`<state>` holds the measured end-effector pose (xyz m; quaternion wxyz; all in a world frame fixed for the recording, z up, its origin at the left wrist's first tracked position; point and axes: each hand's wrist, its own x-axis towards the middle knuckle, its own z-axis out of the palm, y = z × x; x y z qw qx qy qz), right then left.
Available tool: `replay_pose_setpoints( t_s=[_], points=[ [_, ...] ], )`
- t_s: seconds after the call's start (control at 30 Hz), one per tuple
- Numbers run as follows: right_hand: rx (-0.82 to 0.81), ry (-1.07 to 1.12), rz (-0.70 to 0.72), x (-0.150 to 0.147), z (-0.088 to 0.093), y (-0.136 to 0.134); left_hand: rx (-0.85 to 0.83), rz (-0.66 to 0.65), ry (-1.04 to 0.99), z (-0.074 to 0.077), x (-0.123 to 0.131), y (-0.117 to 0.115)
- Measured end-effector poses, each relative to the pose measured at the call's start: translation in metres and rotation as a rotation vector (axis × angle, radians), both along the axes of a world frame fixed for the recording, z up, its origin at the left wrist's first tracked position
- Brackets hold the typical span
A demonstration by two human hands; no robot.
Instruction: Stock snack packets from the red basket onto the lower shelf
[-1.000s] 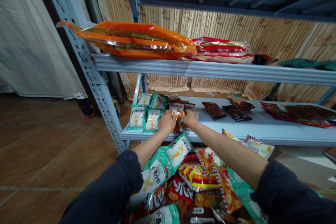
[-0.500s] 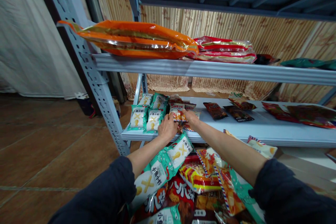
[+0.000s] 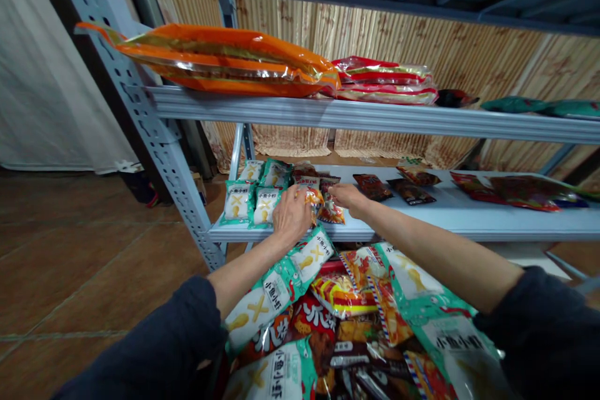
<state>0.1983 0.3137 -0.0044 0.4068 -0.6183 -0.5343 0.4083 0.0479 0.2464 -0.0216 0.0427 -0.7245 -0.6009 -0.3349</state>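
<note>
The left hand is reaching in over the front edge of the lower steel shelf, knuckles up, fingers curling down and pinching a small orange-and-white snack packet at the middle of that shelf. The right hand is coming in from the other side, palm down, its fingers stretching toward the same spot and sitting just beside a red-and-white packet; whether they are gripping anything, I cannot tell. The two hands are working close together but are not touching, both forearms angling inward.

Left of the hands, green-and-white shrimp snack packets are lying in a tight group on the lower shelf, while dark red-brown packets are lying spaced out to the right, with larger red foil bags further along. Open shelf surface is showing between those right-hand packets and the front edge.

Below the shelf's front edge, a heap of mixed snack packets is piling up, its green-and-white bag rising just under the left wrist. Above, the upper shelf is carrying a big orange bag and red-and-white bags, leaving a band of room over the hands. A perforated steel upright is standing just left of the lower shelf.
</note>
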Motion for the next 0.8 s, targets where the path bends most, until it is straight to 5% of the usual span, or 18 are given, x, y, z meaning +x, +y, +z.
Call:
replay_pose_setpoints(
  t_s=[0.23,0.37,0.53,0.63,0.8],
  points=[
    [0.148,-0.268,0.274,0.05,0.032,-0.074,-0.323,-0.594,-0.094,0.001,0.043,-0.057],
    [0.267,-0.504,0.392,0.087,0.045,-0.121,-0.382,-0.76,-0.067,-0.001,0.056,-0.092],
    [0.295,-0.649,0.353,0.133,0.045,-0.174,-0.377,-0.65,-0.043,-0.007,0.06,-0.105],
    [0.323,-0.696,0.241,0.154,0.045,-0.205,-0.411,-0.537,-0.032,-0.01,0.065,-0.1],
    [0.305,-0.65,0.014,0.193,0.04,-0.247,-0.477,-0.544,0.076,0.0,0.078,-0.098]
  ],
)
